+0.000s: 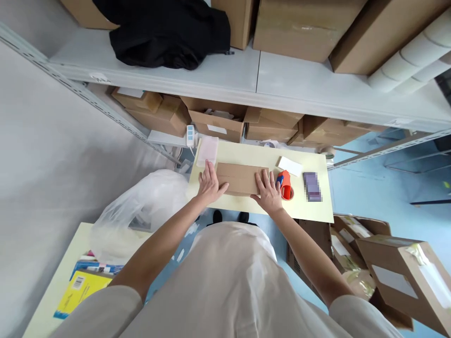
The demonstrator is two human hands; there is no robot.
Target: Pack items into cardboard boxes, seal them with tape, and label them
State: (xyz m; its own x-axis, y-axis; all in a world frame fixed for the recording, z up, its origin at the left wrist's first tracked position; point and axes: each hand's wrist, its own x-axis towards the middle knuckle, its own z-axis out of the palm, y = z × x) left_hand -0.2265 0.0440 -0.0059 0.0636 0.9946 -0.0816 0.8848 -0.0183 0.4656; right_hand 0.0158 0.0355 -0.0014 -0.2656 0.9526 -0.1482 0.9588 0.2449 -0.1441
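Observation:
A flat brown cardboard box lies on a small pale yellow table. My left hand rests at the box's left end, fingers stretched forward and thumb against the cardboard. My right hand lies flat on the box's right end with the fingers spread. Neither hand grips anything. A red tape dispenser sits just right of my right hand.
On the table: a pinkish packet, a white card and a purple blurred item. Shelves of cardboard boxes stand behind, with a black cloth on top. A plastic bag sits left; open boxes lie right.

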